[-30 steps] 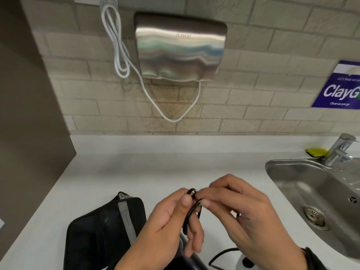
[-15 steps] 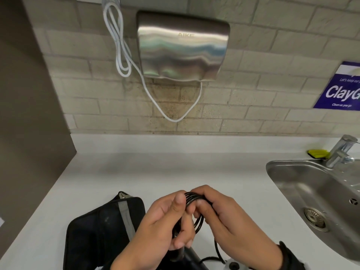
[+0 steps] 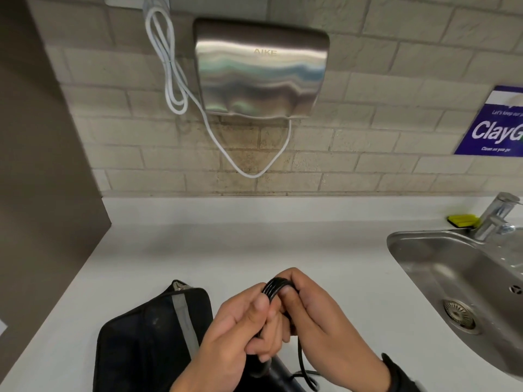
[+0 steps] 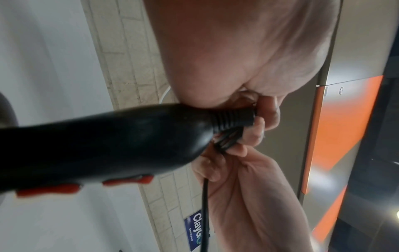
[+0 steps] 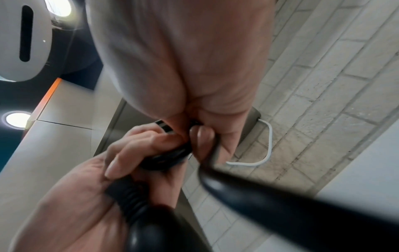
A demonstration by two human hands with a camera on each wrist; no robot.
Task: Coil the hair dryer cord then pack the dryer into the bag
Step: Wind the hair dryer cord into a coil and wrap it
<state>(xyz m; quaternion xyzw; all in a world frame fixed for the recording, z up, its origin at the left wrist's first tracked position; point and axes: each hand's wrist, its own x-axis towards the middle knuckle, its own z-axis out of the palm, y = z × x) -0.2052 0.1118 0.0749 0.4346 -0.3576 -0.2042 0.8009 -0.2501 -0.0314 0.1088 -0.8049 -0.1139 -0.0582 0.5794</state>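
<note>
Several loops of the black dryer cord point(image 3: 276, 288) are bunched between my two hands above the counter's near edge. My left hand point(image 3: 240, 329) grips the loops from the left, thumb on top, and holds the ribbed cord end of the black hair dryer point(image 4: 103, 141), which has red switches. My right hand point(image 3: 314, 315) pinches the loops from the right, with a loose strand point(image 3: 300, 360) hanging down from it. The dryer handle point(image 3: 278, 374) shows below the hands. The black bag point(image 3: 141, 340) with a grey strap lies on the counter just left of my hands.
A steel sink point(image 3: 441, 278) with a tap point(image 3: 492, 219) and a yellow sponge point(image 3: 462, 220) sits at the right. A steel hand dryer point(image 3: 260, 69) with a white cable point(image 3: 169, 66) hangs on the brick wall. A brown panel point(image 3: 42, 179) borders the white counter point(image 3: 240, 250) at the left.
More loops of cord have gathered between my hands, and my right hand has closed onto the bundle. The hands have dropped slightly toward the near edge.
</note>
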